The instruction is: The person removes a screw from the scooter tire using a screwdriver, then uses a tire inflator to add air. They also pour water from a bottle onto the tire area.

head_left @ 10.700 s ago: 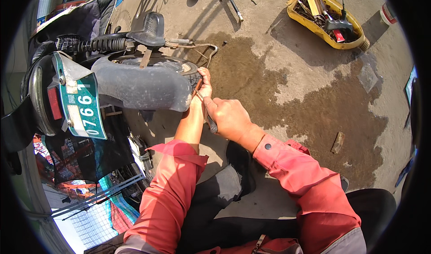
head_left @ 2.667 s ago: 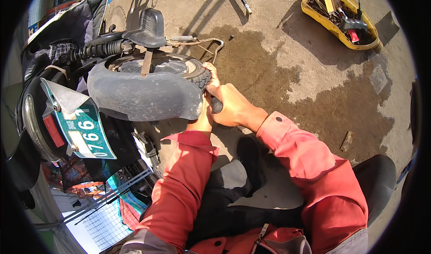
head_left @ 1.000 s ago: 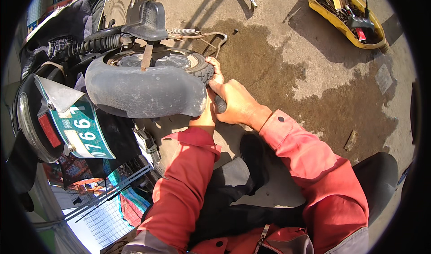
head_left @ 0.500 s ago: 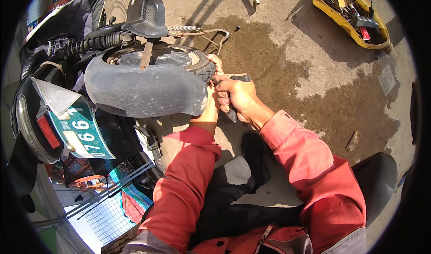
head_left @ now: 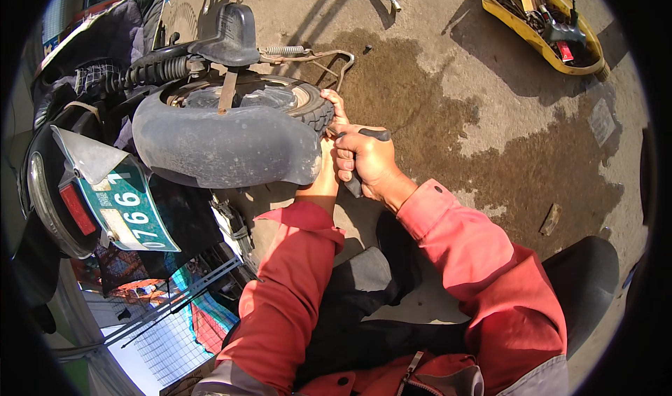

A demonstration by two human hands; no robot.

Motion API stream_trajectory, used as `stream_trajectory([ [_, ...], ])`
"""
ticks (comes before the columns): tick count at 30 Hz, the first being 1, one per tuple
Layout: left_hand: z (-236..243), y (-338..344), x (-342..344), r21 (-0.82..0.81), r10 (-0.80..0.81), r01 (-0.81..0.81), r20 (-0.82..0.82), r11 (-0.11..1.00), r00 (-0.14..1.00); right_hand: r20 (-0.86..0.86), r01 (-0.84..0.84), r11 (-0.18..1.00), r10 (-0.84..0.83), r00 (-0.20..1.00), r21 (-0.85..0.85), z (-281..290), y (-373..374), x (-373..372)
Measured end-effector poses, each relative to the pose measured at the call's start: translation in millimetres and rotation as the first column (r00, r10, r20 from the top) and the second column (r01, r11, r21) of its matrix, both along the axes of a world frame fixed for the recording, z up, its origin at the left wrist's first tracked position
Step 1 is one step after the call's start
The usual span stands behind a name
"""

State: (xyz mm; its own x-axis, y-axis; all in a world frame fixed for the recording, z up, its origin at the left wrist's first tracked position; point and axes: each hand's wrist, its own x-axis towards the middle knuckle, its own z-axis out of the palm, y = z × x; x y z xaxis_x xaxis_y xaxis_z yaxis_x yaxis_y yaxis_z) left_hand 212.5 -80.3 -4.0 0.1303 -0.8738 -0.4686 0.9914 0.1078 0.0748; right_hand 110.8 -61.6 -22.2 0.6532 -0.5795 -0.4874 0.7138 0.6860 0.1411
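Note:
My right hand (head_left: 367,159) is closed round a black-handled tool (head_left: 378,134), likely pliers, at the lower edge of the scooter's rear tyre (head_left: 315,116); the tool's working end is hard to make out. Behind it, my left hand (head_left: 334,107) has its fingers curled against the tread, its palm and wrist partly covered by my right hand and the mudguard. The scratched grey mudguard (head_left: 220,144) arches over the wheel, crossed by a rusty metal strip (head_left: 227,88). The tail end carries a green plate (head_left: 126,207) and a red reflector (head_left: 77,210).
A bent stand with a spring (head_left: 283,51) sticks out above the wheel. A yellow container of tools (head_left: 528,42) sits upper right, a hose end (head_left: 392,4) top centre. A small brown piece (head_left: 549,219) lies on the damp concrete (head_left: 490,158). My knees and foot are below.
Over the last second my right hand has turned on the tool, so its knuckles and both dark handle ends now show. My left hand stays at the tyre.

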Motion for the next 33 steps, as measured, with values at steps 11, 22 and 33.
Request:
stream_trajectory([
  [11,-9.6,-14.4,3.3,-0.066,0.048,-0.039,0.141,0.997,0.989,-0.507,-0.106,0.779,-0.292,0.811,-0.617,-12.6,2.2,3.6],
  [22,2.0,-14.5,-3.8,-0.011,0.085,-0.084,0.199,0.996,0.976,-0.562,-0.329,0.488,-0.474,0.678,-0.808,-20.2,-5.7,-6.0],
  [33,-12.4,-13.2,8.0,-0.051,0.070,-0.063,0.146,0.997,0.987,-0.559,-0.317,0.496,-0.477,0.679,-0.809,-21.7,-4.5,-3.8],
])
